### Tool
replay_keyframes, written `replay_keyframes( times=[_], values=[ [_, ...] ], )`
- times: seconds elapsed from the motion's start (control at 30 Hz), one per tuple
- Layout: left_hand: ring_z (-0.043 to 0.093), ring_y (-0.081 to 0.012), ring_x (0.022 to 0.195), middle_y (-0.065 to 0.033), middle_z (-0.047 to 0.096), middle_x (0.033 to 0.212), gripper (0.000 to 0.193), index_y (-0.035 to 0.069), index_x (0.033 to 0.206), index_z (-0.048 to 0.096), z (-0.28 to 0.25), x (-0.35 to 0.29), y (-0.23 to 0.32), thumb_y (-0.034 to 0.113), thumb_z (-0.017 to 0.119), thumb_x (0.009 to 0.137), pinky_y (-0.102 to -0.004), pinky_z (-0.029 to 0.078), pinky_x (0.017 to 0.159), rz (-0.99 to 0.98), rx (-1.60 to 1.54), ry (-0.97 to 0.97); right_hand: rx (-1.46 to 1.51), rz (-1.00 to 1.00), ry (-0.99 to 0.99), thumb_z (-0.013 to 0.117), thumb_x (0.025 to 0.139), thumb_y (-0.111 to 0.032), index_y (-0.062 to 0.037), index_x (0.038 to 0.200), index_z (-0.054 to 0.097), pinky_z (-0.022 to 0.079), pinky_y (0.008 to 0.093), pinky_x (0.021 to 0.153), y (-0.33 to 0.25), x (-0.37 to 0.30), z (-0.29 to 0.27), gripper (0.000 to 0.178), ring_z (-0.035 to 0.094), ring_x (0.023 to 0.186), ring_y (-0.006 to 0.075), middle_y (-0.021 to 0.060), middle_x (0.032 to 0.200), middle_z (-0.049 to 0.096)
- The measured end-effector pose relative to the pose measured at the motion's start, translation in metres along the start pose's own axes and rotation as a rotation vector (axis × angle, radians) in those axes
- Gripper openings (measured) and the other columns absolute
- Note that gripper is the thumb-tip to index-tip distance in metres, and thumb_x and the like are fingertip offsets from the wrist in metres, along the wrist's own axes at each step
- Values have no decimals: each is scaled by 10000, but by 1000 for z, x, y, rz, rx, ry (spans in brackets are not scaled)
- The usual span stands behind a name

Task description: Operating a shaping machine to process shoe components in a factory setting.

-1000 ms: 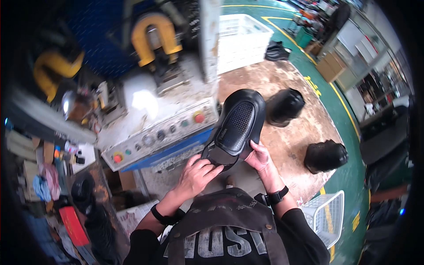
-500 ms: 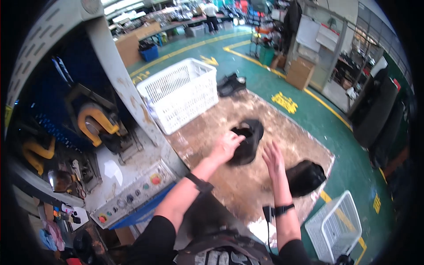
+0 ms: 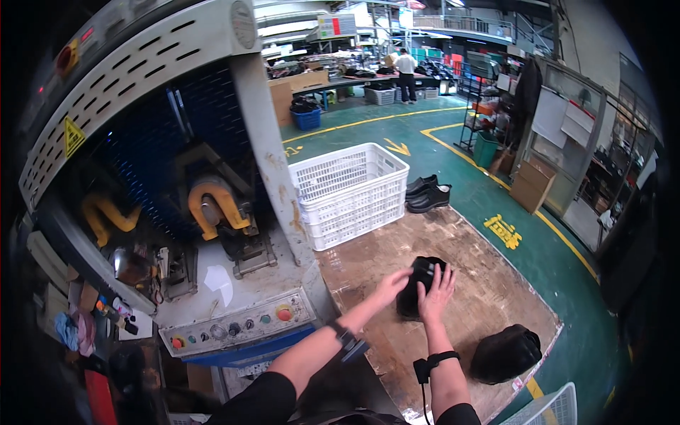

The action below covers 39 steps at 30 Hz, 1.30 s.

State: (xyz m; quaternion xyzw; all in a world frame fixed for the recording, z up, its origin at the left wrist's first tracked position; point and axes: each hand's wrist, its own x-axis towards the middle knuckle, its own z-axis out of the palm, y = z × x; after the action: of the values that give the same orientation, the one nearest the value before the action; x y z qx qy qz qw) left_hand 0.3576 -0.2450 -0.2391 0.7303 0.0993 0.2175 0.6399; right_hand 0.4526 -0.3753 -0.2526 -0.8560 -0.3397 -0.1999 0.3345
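A black shoe (image 3: pixel 409 304) stands on the worn brown tabletop (image 3: pixel 375 262), partly covered by my hands. On its left side, the fingers of my left hand (image 3: pixel 394 286) close on its upper edge. My right hand (image 3: pixel 438 296) lies against the right side of the same shoe, fingers stretched out and spread. A second black shoe-like piece (image 3: pixel 506 354) rests near the table's right corner, apart from both hands. At the far edge sits a pair of black shoes (image 3: pixel 429 195).
A white slatted crate (image 3: pixel 354 212) stands at the table's far left. Left of the table is a machine with yellow curved clamps (image 3: pixel 212 205) and a button panel (image 3: pixel 237 327). Another white basket (image 3: pixel 552 407) is at lower right. Far off, a person (image 3: pixel 406 74) stands by a bench.
My head view has tilted up and turned left. My right hand, earlier apart from the shoe, now touches it. The shoe appears turned, its opening no longer showing.
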Motion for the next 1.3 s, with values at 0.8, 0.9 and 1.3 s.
replay_keyframes(
  times=[0.8,0.9,1.3],
  values=[
    [638,-308,889,-130,668,950,223,106,1038,660,-367,-799,91,203,562,863,-376,503,775,-673,761,1217,566,-129,-601,554,850,-10,16,1236,529,332,329,1030,-254,-265,119,388,503,1170,248,144,1242,563],
    [641,-304,877,-116,672,944,190,117,989,680,-394,-847,116,186,569,851,-383,516,756,-632,1056,1329,799,-75,-905,542,869,3,24,1197,560,350,298,1001,-343,-315,115,329,514,1133,197,117,1190,588],
    [605,-331,1005,-161,627,1066,342,111,1158,563,-553,-940,78,248,568,846,-428,488,861,-1291,1190,1546,678,-216,-1136,555,910,-72,-23,1106,624,448,214,751,-434,-342,62,213,571,819,70,35,983,660]
  ],
)
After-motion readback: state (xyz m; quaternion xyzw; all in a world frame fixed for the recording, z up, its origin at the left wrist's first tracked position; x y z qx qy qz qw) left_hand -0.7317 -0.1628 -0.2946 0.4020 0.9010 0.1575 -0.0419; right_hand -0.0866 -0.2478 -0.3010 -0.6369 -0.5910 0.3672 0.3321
